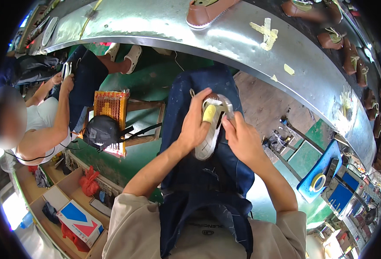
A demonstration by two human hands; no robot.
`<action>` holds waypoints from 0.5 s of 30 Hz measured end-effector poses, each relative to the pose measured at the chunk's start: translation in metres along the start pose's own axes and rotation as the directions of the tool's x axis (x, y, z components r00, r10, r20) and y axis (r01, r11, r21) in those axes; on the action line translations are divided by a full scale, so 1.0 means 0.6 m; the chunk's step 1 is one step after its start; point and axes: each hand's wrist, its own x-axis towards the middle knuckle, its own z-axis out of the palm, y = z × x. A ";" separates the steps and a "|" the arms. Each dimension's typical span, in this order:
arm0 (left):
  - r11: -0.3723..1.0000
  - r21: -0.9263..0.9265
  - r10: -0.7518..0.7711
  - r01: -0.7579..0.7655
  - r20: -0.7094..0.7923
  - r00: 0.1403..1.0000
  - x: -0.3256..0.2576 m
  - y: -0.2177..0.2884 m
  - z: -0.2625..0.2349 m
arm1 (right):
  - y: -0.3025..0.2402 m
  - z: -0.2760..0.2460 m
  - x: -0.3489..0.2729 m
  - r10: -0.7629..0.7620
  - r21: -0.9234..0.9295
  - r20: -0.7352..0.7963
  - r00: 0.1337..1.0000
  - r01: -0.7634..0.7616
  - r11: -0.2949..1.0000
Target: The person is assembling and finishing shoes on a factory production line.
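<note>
A white shoe lies sole-up on my lap, over a dark blue apron. My left hand grips the shoe from the left, and a yellow cover sits on its thumb. My right hand pinches a small metal tool at the shoe's upper end. The tool's tip is hidden by the shoe's edge.
A curved metal conveyor carries several brown shoes across the top. At left a seated person handles a white sole. A wooden stool with a black cap stands between us. A blue tray with a tape roll is at right.
</note>
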 end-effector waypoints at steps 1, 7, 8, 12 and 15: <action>0.995 -0.077 -0.075 0.064 -0.147 0.986 -0.013 -0.003 0.004 | -0.001 -0.011 -0.004 0.062 0.136 0.094 0.994 -0.075 0.988; 0.975 0.223 -0.014 0.001 0.055 0.998 -0.003 0.050 -0.073 | -0.002 -0.053 -0.025 -0.280 -0.062 0.211 0.937 0.299 0.952; 0.981 0.191 -0.006 -0.009 0.074 0.997 0.004 0.044 -0.075 | -0.011 -0.050 -0.021 -0.325 -0.247 0.229 0.918 0.378 0.892; 0.889 -0.384 -0.185 0.249 0.197 0.963 0.002 0.015 -0.061 | -0.018 -0.014 -0.017 -0.437 -0.147 0.475 0.764 0.558 0.816; 0.856 -0.480 -0.183 0.192 0.067 0.981 -0.059 -0.012 -0.025 | -0.020 -0.051 -0.008 -0.381 -0.054 0.562 0.735 0.491 0.869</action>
